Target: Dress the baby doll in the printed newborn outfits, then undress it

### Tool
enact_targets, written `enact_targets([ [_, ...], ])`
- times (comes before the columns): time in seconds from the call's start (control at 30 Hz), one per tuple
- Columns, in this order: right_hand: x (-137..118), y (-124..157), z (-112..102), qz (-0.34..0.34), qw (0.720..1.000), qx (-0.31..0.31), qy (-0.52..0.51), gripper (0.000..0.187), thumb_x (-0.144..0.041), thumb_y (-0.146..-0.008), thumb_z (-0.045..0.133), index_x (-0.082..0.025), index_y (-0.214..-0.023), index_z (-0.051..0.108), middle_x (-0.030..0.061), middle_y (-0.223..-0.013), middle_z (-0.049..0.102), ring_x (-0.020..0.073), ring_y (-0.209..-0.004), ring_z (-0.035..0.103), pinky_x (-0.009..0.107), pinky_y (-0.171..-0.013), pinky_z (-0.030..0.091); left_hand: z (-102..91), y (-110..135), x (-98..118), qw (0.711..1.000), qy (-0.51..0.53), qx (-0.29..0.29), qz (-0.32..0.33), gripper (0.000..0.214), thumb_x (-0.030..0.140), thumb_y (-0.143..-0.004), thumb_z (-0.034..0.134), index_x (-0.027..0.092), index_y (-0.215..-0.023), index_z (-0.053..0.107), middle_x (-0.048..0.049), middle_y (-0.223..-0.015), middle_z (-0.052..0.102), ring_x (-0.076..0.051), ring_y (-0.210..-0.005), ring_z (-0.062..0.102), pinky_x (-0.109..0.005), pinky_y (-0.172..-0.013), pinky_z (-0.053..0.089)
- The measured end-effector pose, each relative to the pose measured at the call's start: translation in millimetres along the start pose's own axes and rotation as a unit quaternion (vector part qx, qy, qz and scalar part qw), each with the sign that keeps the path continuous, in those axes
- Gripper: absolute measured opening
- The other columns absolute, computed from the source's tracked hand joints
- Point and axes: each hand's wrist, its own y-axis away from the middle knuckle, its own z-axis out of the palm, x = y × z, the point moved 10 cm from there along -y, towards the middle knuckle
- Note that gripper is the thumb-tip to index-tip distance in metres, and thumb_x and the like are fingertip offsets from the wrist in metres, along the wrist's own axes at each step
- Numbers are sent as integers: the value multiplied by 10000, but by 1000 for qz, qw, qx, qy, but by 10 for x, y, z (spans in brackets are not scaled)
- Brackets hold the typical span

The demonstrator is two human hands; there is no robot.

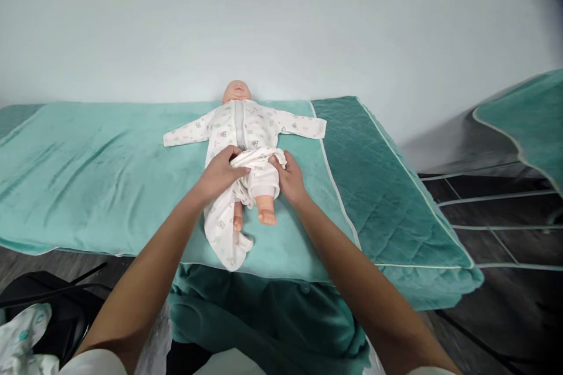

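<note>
A baby doll [237, 91] lies on its back in a white printed sleepsuit [259, 123], its arms in sleeves spread to both sides. Both bare feet show below bunched cloth, with a white cuff round the right-hand leg [265, 208]. My left hand [222, 173] pinches the sleepsuit's bunched leg cloth over the doll's lower body. On the other side, my right hand [288, 176] grips the edge of the same gathered cloth by that leg. The suit's other leg [226, 234] hangs loose and empty beside the left-hand foot.
A light green cover [88, 170] lies over the bed, with a darker quilted part [373, 176] on the right. A white wall [281, 23] stands behind. Printed cloth [26, 334] rests on a black chair at lower left. Metal bars [497, 199] and green fabric [528, 117] are at right.
</note>
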Motion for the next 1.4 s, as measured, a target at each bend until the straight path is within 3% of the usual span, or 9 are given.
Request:
enact_targets([
  [0.1, 7, 12, 5, 3, 999, -17, -36, 343, -553, -856, 632, -221, -892, 556, -30, -796, 544, 154, -754, 488, 277, -714, 412, 42, 55, -70, 988, 117, -103, -12, 307, 306, -719, 781, 172, -911, 583, 5, -897, 587, -150, -850, 548, -253, -751, 409],
  [0.17, -87, 55, 30, -19, 998, -42, -44, 322, -532, -857, 643, -227, -944, 587, -15, -850, 583, 167, -799, 520, 289, -758, 433, -13, 97, -145, 980, 165, -113, -19, 319, 326, -721, 812, 166, -876, 584, 14, -856, 570, -127, -805, 540, -236, -713, 396],
  [0.33, -658, 33, 256, -116, 981, -151, 36, 262, -477, -879, 653, -229, -964, 666, 27, -952, 647, 204, -897, 579, 336, -856, 443, -74, 66, -339, 957, 284, -39, -34, 376, 378, -711, 854, 176, -855, 572, 35, -775, 586, -87, -673, 528, -208, -624, 393],
  [0.53, -869, -185, 886, 0, 923, -383, 45, 264, -443, -796, 755, -197, -891, 743, -2, -836, 701, 184, -788, 611, 294, -724, 458, -136, -151, -319, 939, 340, 46, 5, 368, 400, -735, 839, 194, -840, 553, 45, -720, 593, -81, -612, 524, -206, -605, 419],
  [0.73, -415, -416, 827, 139, 951, -206, -183, 225, -338, -726, 811, -189, -880, 741, -7, -821, 713, 158, -756, 643, 268, -705, 505, -94, -118, -429, 964, 256, -71, -16, 444, 405, -685, 872, 181, -1007, 663, -5, -902, 651, -147, -815, 600, -230, -706, 462],
  [0.9, -298, -281, 949, 179, 914, -215, -293, 278, -363, -743, 798, -189, -947, 725, 11, -827, 723, 193, -811, 682, 301, -760, 554, -112, -83, -705, 953, 297, -2, -59, 423, 359, -672, 873, 172, -984, 656, -13, -915, 658, -161, -797, 611, -260, -719, 471],
  [1.03, -493, -152, 1049, 136, 908, -335, -212, 375, -348, -727, 832, -191, -1047, 717, 7, -891, 734, 191, -870, 685, 284, -774, 543, -145, -106, -781, 931, 357, 70, -24, 370, 363, -718, 843, 190, -945, 606, 27, -828, 608, -122, -718, 558, -237, -668, 450],
  [1.17, -593, 90, 1185, 81, 868, -489, -30, 363, -371, -684, 869, -186, -969, 742, 8, -894, 746, 212, -893, 688, 294, -780, 527, -273, -117, -799, 940, 313, 136, 14, 306, 391, -768, 800, 187, -836, 582, 37, -734, 540, -106, -656, 475, -234, -634, 405],
  [1.4, -622, 71, 1173, 63, 921, -379, 64, 352, -453, -748, 805, -189, -974, 745, 26, -981, 768, 240, -955, 692, 315, -801, 510, -360, -103, -810, 953, 247, 173, 31, 299, 481, -838, 717, 200, -860, 617, 21, -781, 557, -135, -723, 494, -267, -730, 422],
])
